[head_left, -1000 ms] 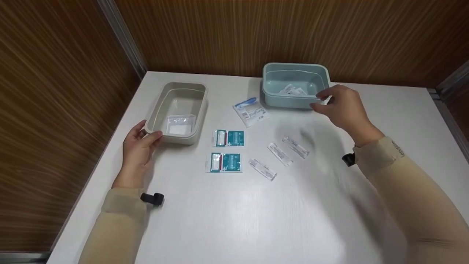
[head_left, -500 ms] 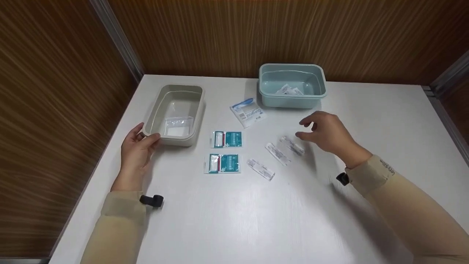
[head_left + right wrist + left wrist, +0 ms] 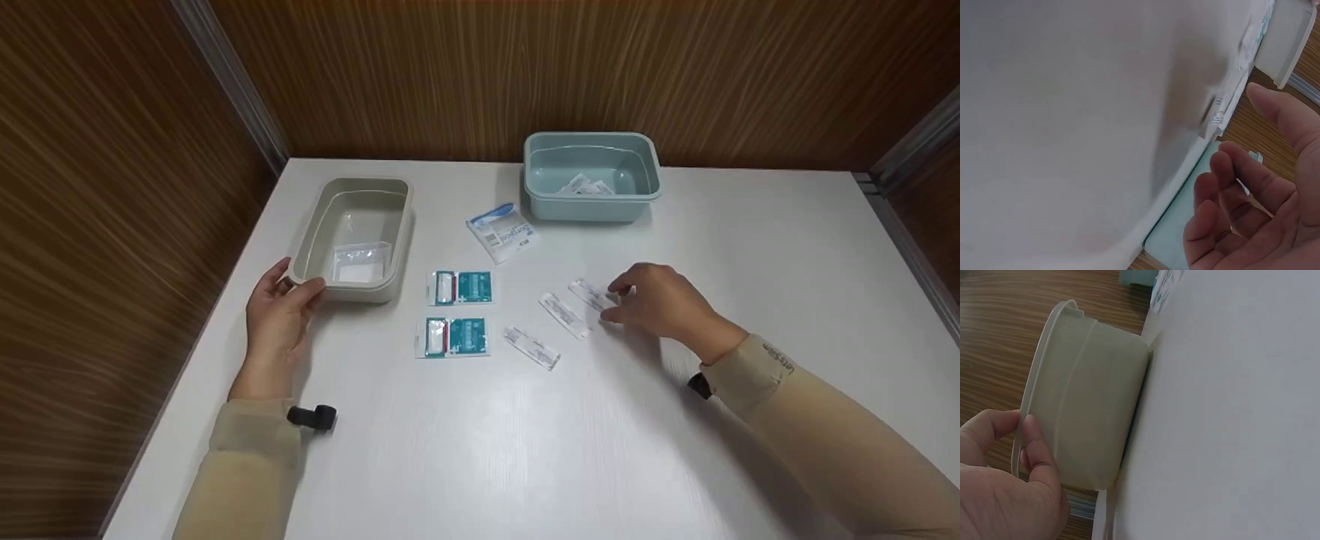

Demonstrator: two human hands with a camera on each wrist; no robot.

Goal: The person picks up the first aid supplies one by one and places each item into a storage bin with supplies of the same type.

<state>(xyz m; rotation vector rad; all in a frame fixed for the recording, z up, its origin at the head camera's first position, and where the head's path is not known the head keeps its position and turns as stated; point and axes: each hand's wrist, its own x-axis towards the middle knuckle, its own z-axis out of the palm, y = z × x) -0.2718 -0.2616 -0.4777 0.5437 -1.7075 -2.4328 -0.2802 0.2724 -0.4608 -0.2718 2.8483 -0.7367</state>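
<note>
My left hand (image 3: 279,330) grips the near left corner of a beige bin (image 3: 409,225), its thumb and fingers around the rim. The same beige bin (image 3: 1089,399) stands on the table in the left wrist view. A clear packet with a white sheet (image 3: 361,262) lies inside it. My right hand (image 3: 664,307) is at the near end of a slim white packet (image 3: 589,294), partly covering it. Thumb and fingers of the right hand (image 3: 1258,191) are apart in the right wrist view. Two more slim printed packets (image 3: 532,347) lie to its left.
Two teal-and-white packets (image 3: 457,337) lie mid-table, right of the beige bin. Behind them is a "Surgical" packet (image 3: 502,232). A light blue bin (image 3: 592,208) with small white packets (image 3: 586,185) stands at the back. Wood-grain panels (image 3: 562,75) rise behind the table.
My right hand has left the blue bin's near right corner and come down towards the viewer, to the slim packets. The left hand stays on the beige bin.
</note>
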